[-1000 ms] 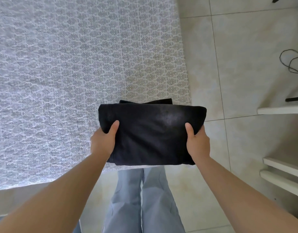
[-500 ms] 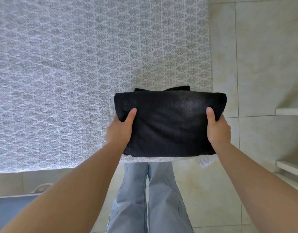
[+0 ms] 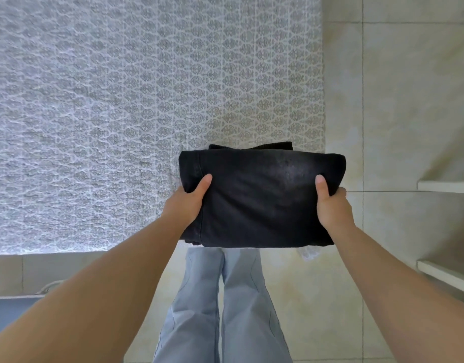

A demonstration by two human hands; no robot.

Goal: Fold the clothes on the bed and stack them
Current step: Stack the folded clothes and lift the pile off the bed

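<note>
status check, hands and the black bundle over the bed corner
Left hand and right hand each grip a side of the folded black clothes, thumbs on top. Bundle over the bed corner. Nothing in the way.

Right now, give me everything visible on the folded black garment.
The folded black garment looks like faded black denim, with a paler worn patch on top and a seam near its left edge. It is folded into a thick rectangle of several layers, one edge showing at the back. It lies roughly flat over the patterned bed corner. The left hand and right hand grip its sides, thumbs on top.
</note>
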